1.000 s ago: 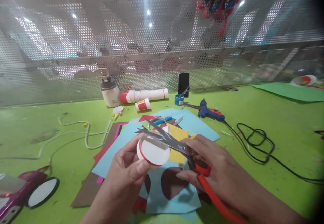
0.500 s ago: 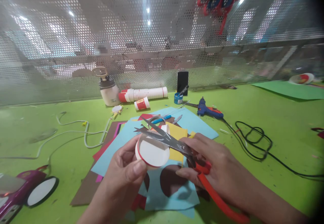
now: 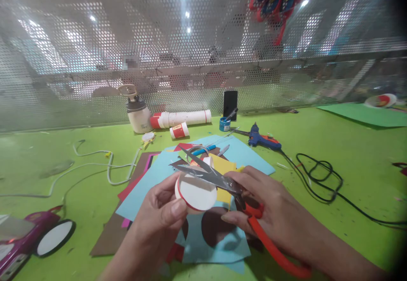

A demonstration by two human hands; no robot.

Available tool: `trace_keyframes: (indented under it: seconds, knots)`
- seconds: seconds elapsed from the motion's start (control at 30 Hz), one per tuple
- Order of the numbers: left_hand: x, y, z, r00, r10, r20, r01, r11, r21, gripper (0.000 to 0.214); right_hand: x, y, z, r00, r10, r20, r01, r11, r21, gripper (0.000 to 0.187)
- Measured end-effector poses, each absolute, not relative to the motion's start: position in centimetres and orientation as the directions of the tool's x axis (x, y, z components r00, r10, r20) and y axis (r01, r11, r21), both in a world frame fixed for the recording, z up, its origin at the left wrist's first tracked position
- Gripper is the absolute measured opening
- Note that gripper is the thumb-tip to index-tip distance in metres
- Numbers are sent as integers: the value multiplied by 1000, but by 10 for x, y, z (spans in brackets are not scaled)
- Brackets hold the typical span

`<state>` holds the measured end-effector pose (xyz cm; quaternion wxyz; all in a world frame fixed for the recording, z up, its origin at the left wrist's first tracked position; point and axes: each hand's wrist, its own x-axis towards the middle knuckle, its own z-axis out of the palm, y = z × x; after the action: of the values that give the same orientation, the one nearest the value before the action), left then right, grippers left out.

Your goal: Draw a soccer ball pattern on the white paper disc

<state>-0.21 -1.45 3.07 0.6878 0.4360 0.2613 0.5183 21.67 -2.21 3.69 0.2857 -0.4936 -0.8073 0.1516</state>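
A white paper cup piece (image 3: 199, 195) with a red band near its edge is pinched between the thumb and fingers of my left hand (image 3: 162, 213). My right hand (image 3: 263, 204) is closed on red-handled scissors (image 3: 219, 180). Their blades are apart and point left, with the lower blade lying across the far rim of the cup piece. Whether the blades bite into the rim I cannot tell. Below both hands lie light blue paper (image 3: 219, 247) and a dark brown paper circle (image 3: 218, 226). Yellow paper (image 3: 225, 162) shows just behind the scissors.
Toward the back stand a spray bottle (image 3: 139, 115), stacked paper cups (image 3: 186, 118), a small red-and-white cup (image 3: 179, 131), a blue jar (image 3: 224, 124) and a phone (image 3: 230, 104). A blue glue gun (image 3: 263, 140) trails a black cord (image 3: 321, 175) on the right. A purple device (image 3: 28, 238) sits at left.
The cup piece and my left hand have shifted slightly right, toward the scissors. The scissor blades look slightly closer together. My right hand has barely moved.
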Motion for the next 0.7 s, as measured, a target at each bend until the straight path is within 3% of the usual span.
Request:
trace_keyframes:
  seconds: [0.7]
  knots:
    - [-4,-18,33,219,976,21,-522,99,847,47,218,-22,39,-351,878,324,740,473,-479,37]
